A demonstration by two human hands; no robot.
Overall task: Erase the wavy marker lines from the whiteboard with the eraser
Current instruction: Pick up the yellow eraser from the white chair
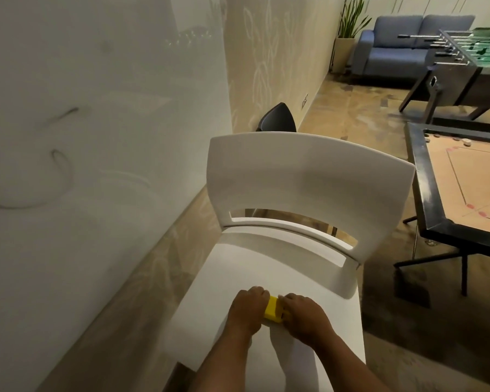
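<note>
I have both hands closed on the yellow eraser (272, 309) on the white chair (269, 267) seat: left hand (248, 305) on its left side, right hand (303, 314) on its right. Faint wavy lines (60, 165) remain on the whiteboard (111, 80) at left.

A games lounge: foosball table (464, 52), carrom board (470, 176), sofa (402, 49).

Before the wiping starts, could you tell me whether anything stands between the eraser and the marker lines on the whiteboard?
Nothing visible does. Both the left hand and right hand hold the yellow eraser over the white chair seat; the whiteboard with its marker lines lies up-left across open space.
</note>
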